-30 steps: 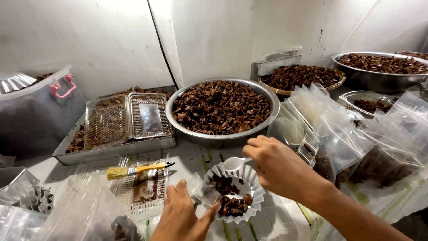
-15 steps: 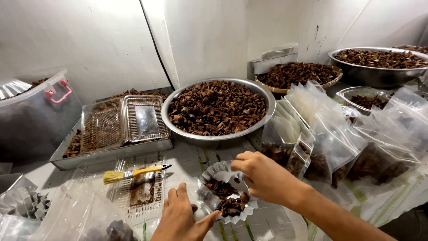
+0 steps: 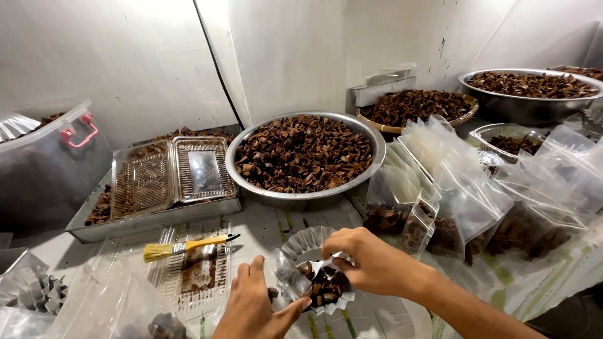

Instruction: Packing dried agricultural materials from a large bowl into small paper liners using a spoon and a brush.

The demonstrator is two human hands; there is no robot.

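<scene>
Near the front table edge: fluted clear cup, part-filled with dark dried pieces. Right hand closed, pinching its rim; left hand open, thumb bracing the near wall. Advisable: light pinch, cup level, pleats uncrushed. Yellow brush alongside.

Dull, brushed metal bowl holds rough, matt brown husks. Left of the bowl, a metal tray carries a glossy clear plastic clamshell. Right of the bowl, shiny clear plastic bags crinkle. In front of the bowl, a pleated, glossy plastic cup and a brush with a smooth yellow handle and coarse bristles.
</scene>
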